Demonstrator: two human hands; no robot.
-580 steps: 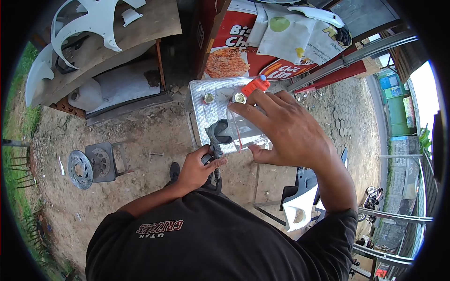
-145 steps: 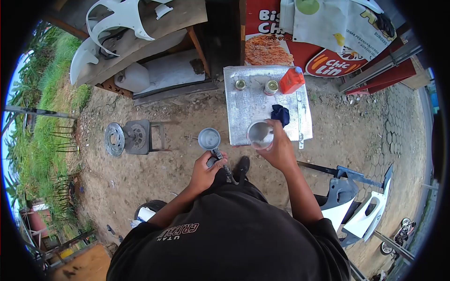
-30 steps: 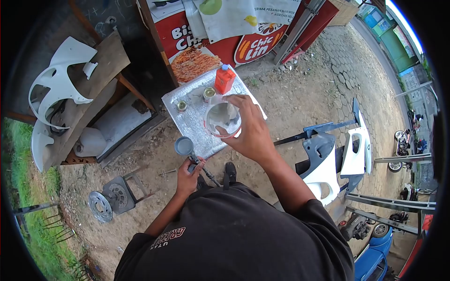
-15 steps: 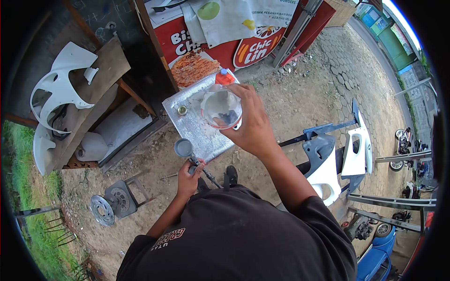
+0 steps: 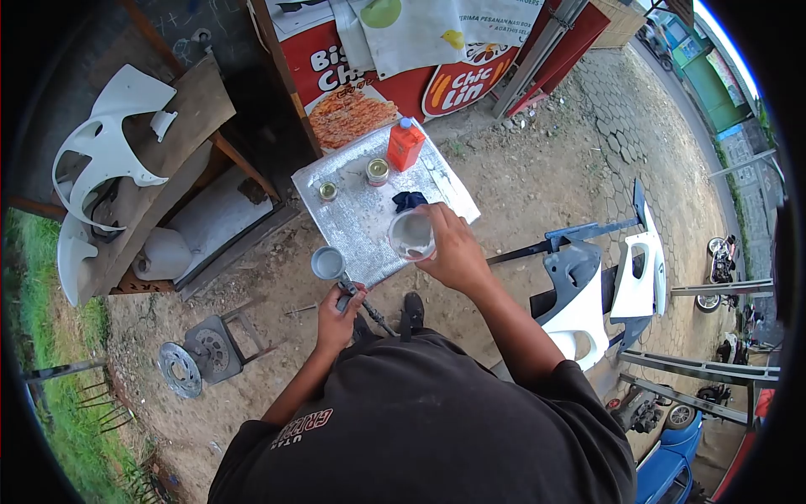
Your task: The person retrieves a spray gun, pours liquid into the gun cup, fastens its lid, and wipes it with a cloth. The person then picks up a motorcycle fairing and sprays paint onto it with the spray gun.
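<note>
My left hand [image 5: 337,311] is closed round the handle of a spray gun [image 5: 346,287], whose round grey cup [image 5: 327,263] faces up and looks open at the top. A hose runs from the gun toward my feet. My right hand [image 5: 455,250] grips a clear plastic cup [image 5: 411,236] by its right side, over the near right part of the silver-topped table [image 5: 353,223]. Whitish residue coats the inside of this cup. Just beyond it lies a crumpled dark blue cloth [image 5: 409,200]. Whether the cup touches the table I cannot tell.
On the table stand two small tins, one [image 5: 378,171] beside an orange-red bottle [image 5: 405,145] and another [image 5: 327,191] farther left. White fairing panels lie on a wooden bench [image 5: 201,105] at left and on a stand at right [image 5: 634,269]. A low metal stool [image 5: 222,349] is at lower left.
My right hand has lowered the plastic cup toward me, uncovering the tin, bottle and cloth behind it. My left hand keeps the spray gun in nearly the same place.
</note>
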